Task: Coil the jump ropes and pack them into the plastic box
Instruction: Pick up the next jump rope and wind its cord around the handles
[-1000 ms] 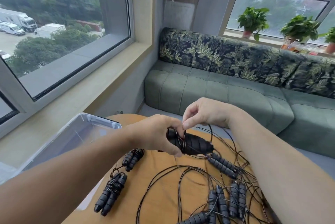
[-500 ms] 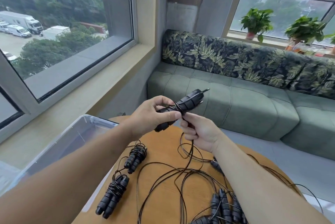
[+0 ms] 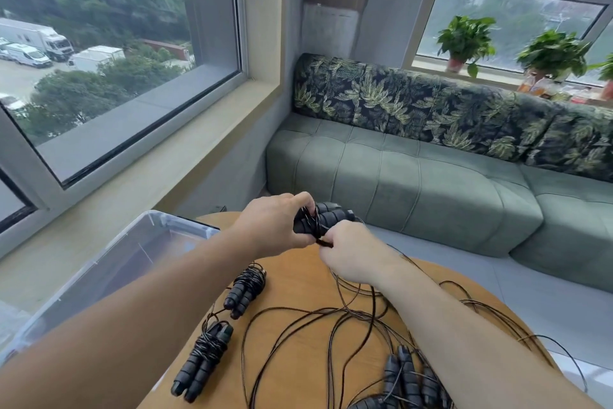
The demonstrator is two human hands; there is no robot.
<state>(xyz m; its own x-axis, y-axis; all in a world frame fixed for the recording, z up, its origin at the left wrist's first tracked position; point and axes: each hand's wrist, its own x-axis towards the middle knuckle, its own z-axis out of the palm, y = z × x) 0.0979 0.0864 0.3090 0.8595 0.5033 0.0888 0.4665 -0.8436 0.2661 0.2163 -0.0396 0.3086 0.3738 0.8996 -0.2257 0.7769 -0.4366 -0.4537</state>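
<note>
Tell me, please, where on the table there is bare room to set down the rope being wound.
Bare wood lies between the two coiled ropes and the loose cords. The near right, with handles and cords, is crowded.

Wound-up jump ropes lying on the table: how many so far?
2. One bundle lies near the plastic box; the other bundle lies nearer the camera. A third is held in the hands, only partly wound. Loose ropes remain at lower right, partly hidden.
</note>
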